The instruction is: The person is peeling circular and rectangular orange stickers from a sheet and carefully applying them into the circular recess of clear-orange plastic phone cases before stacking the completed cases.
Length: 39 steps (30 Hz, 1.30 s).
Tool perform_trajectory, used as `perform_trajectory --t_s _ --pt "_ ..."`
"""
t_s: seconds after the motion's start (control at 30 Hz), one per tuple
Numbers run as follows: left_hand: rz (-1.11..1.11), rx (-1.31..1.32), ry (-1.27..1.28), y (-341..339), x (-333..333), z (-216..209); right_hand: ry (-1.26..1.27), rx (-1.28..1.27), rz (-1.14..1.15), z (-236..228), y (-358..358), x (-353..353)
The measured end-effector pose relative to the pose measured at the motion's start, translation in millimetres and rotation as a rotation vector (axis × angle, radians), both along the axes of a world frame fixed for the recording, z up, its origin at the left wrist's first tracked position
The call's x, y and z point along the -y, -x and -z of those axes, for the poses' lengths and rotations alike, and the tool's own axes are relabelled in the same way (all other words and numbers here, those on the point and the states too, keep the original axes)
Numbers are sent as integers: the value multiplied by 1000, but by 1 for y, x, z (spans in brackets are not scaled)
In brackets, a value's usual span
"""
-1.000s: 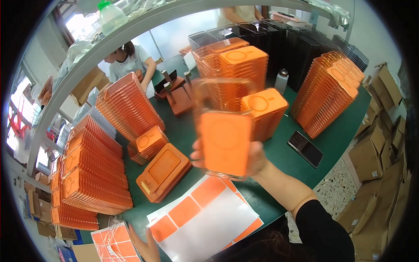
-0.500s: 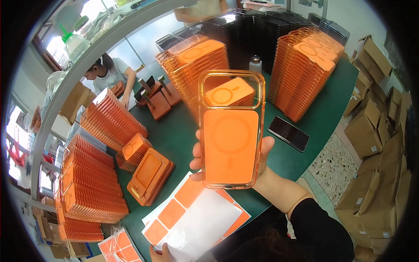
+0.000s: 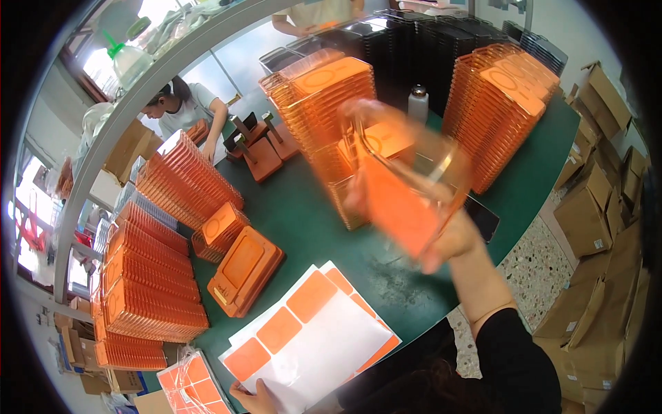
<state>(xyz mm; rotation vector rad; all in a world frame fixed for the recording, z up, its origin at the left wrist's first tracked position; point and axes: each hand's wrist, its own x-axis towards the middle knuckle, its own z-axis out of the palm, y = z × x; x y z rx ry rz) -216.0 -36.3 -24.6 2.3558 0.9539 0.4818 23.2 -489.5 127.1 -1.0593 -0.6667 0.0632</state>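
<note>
Over green table point(image 3: 293, 231): right hand point(image 3: 456, 238), grip around orange case point(image 3: 401, 210); left hand point(image 3: 258, 399) at sticker sheet point(image 3: 331, 341), grip unclear.

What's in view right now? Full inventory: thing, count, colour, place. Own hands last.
Table: one, green, centre
Phone case: one, translucent orange, raised above table, blurred
Printed sheets: at least two, white with orange panels, front centre
Wrapped pack: one, orange panels, front left
Recessed block: one, orange, left of centre
Orange case stacks: several, left, back and right
Dark case stacks: several, black, back
Post fixtures: at least two, reddish brown, back left
Capped bottle: one, whitish, back
Phone: one, black, right, partly hidden
Squeeze bottle: one, green top, upper left
Cardboard boxes: several, brown, right
Co-workers: two, light tops, left and back
Left hand: one, bare, at sheets' near edge
Right hand: one, bare, gripping case
</note>
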Motion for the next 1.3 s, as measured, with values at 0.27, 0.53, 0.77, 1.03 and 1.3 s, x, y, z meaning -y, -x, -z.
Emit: perform_trajectory --t_s 0.27,0.53,0.77,1.03,1.3 --pt "258 290 945 -7 -7 -2 1315 566 570 -60 -85 67" --pt "196 389 1028 -10 14 -3 1523 497 249 -63 -125 56" --pt "200 350 1045 -9 14 -3 1537 458 235 -66 -120 51" --pt "125 194 909 -20 38 -30 853 856 344 -12 -2 -95" --pt "168 307 1029 -15 52 -17 680 825 -19 129 82 -271"
